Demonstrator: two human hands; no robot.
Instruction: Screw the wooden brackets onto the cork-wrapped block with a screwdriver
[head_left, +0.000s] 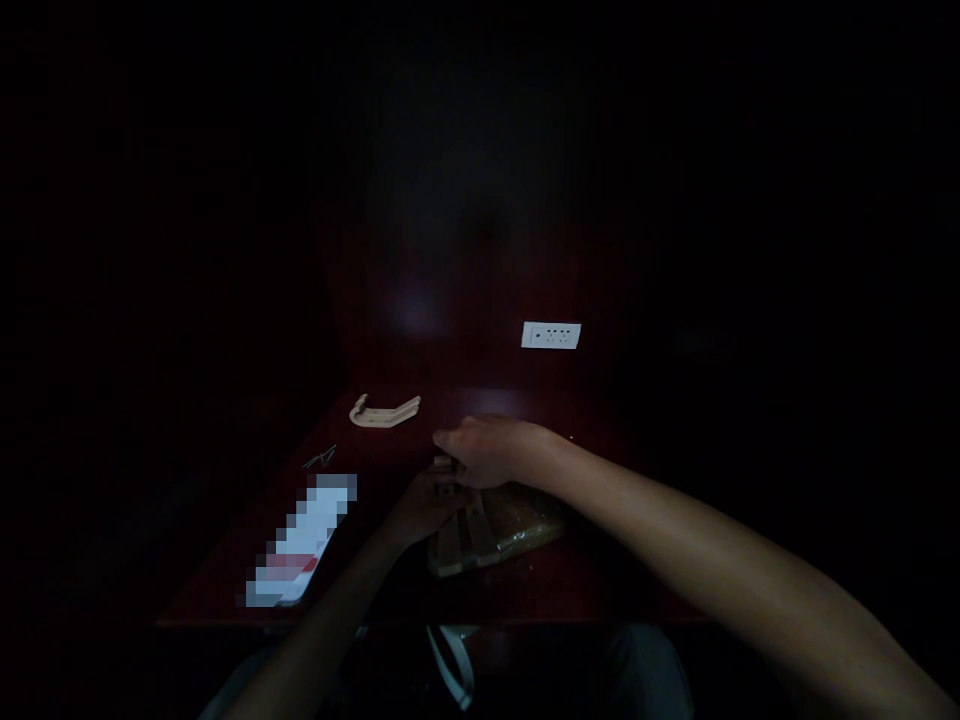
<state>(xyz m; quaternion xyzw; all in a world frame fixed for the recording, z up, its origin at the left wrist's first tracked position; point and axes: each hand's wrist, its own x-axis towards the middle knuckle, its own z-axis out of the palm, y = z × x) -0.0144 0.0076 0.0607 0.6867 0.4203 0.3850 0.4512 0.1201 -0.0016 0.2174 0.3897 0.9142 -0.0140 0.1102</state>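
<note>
Over the table's near middle my right hand [495, 452] bends across with its fingers closed and pointing down; what is in them is hidden. Just below and left of it, my left hand [421, 508] is closed around a small pale wooden piece [444, 462], only part of which shows between the hands. Beneath both hands lies a brownish pack in shiny clear plastic [529, 528], with flat wooden strips [472, 535] along its left side. Dim light blurs the details at the fingertips.
A curved pale wooden piece [386, 413] lies at the back left of the dark red table [375, 590]. Several thin dark pieces [321, 457] lie nearer, above a bright, pixelated flat item [304, 540]. A white socket panel [551, 335] is behind. A white strap [455, 668] hangs below the edge.
</note>
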